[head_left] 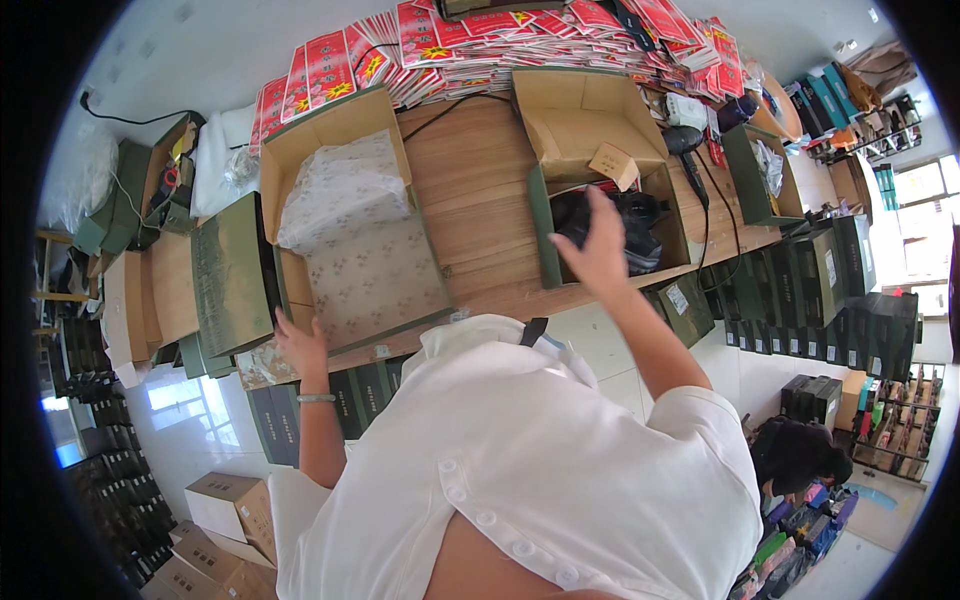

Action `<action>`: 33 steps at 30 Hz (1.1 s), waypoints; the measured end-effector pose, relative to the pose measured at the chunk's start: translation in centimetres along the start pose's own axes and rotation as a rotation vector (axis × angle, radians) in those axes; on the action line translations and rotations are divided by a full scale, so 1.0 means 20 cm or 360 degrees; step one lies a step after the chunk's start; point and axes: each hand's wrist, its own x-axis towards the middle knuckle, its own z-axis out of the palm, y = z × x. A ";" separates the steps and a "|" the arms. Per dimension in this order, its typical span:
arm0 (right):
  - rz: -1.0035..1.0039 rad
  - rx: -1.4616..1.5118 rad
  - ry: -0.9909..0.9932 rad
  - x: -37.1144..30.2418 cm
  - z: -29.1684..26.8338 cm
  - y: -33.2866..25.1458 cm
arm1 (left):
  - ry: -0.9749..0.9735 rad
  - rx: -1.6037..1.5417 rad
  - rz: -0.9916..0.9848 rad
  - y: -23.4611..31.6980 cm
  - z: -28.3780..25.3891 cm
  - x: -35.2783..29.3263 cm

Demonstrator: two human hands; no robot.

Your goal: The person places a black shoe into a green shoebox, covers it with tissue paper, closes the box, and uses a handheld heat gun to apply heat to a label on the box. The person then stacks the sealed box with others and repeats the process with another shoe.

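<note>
My right hand [598, 245] is over an open green shoebox [548, 245] on the right, thumb and fingers apart and nothing in its grasp. Black shoes [645, 225] lie inside, partly hidden by that hand; a small tan carton [614, 165] rests above them against the raised lid. At the near left corner of a second open shoebox [292, 285], my left hand [300, 345] has its fingers spread. Whether it touches the box, I cannot tell. Patterned white tissue paper [345, 195] is bunched at the back of that box and spread flat toward me.
Red printed packets [450, 50] are piled along the table's back. A hair dryer [683, 142] and its cord lie right of the shoes. A green box [232, 275] stands at the left, and stacked shoeboxes [810, 290] at the right. Another person [800, 455] bends over, far right.
</note>
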 end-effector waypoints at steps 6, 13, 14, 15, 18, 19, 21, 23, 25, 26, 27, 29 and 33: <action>0.0333 -0.0467 -0.0646 -0.16 -0.24 0.59 | 0.0002 -0.0050 -0.0148 0.15 0.17 -0.18; 0.0133 -0.0307 -0.0622 -0.20 -0.11 0.85 | 0.0061 0.0049 -0.0174 0.41 0.25 -0.26; 0.0103 -0.0309 -0.0612 -0.19 -0.13 0.83 | 0.0100 0.0051 -0.0168 0.41 0.26 -0.28; 0.0071 -0.0311 -0.0604 -0.17 -0.17 0.81 | 0.0138 0.0054 -0.0165 0.40 0.27 -0.29; -0.0161 -0.0231 -0.0479 -0.05 -0.29 0.65 | 0.0074 0.0004 -0.0229 0.39 0.27 -0.29; -0.0250 -0.0206 -0.0446 0.01 -0.34 0.57 | 0.0098 0.0025 -0.0218 0.38 0.28 -0.30; -0.0457 -0.0066 -0.0532 0.15 -0.44 0.34 | 0.0151 0.0067 -0.0202 0.39 0.29 -0.30; -0.0580 0.0019 -0.0702 0.26 -0.49 0.13 | 0.0031 0.0061 -0.0068 0.59 0.13 -0.30; -0.0669 0.0251 -0.0903 0.35 -0.48 -0.08 | 0.0054 -0.0421 0.0445 0.70 0.05 -0.26; -0.0669 0.0386 -0.1051 0.40 -0.46 -0.20 | 0.0056 -0.0731 0.0771 0.72 0.06 -0.22; -0.0666 0.0516 -0.1202 0.43 -0.43 -0.29 | -0.0107 -0.1233 0.0811 0.78 0.10 -0.21; -0.0472 0.0809 -0.1586 0.48 -0.32 -0.43 | -0.0522 -0.2037 0.0667 0.86 0.13 -0.18; -0.0185 0.1373 -0.1997 0.54 -0.08 -0.61 | -0.1546 -0.3149 -0.0154 0.84 0.01 -0.12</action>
